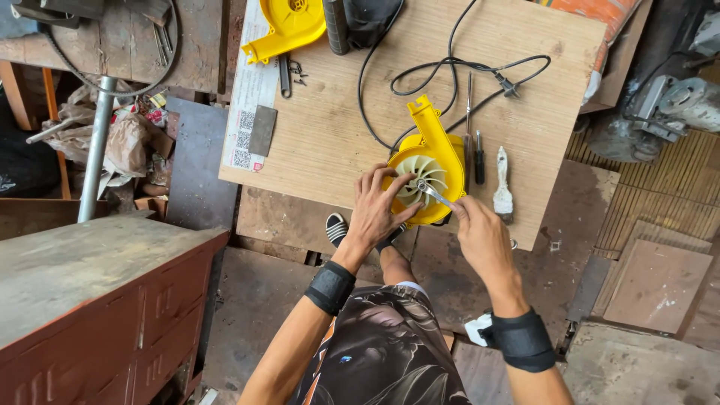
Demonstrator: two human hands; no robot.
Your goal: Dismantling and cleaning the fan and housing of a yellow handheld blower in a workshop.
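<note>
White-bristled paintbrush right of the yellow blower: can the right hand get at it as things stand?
Probably yes, once freed. The paintbrush lies uncovered on the plywood board, just beyond the right hand, but that hand's fingers grip a metal spanner.

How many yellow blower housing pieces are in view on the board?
2: one yellow housing with the fan, under both hands; another yellow housing piece at the board's top left edge.

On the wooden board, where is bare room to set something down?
Free: the wooden board between the grey plate and the black cord. Crowded: around the yellow blower housing, with both hands, screwdrivers and paintbrush.
</note>
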